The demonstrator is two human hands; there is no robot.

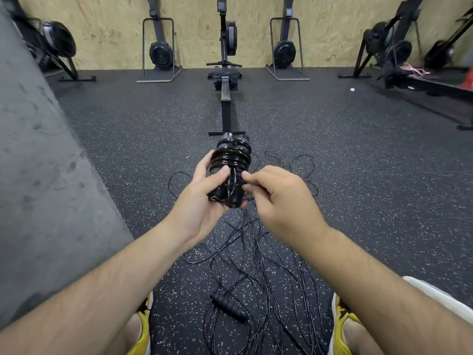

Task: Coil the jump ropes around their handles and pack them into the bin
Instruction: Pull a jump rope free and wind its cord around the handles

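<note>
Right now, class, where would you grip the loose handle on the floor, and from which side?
Grip the loose handle at its ribbed middle, coming from above: it lies flat and diagonal on the floor, thin cords close beside it.

Loose ropes lie on the floor before the rowing machine.

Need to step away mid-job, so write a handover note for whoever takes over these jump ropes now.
Left hand grips the coiled jump rope by its paired handles.
Right hand pinches a strand at that coil's near end.
Loose ropes lie tangled on the floor, one handle between the feet. Bin not in view.
Done: one rope nearly wound. Left: secure it, coil the others, pack all.
</note>
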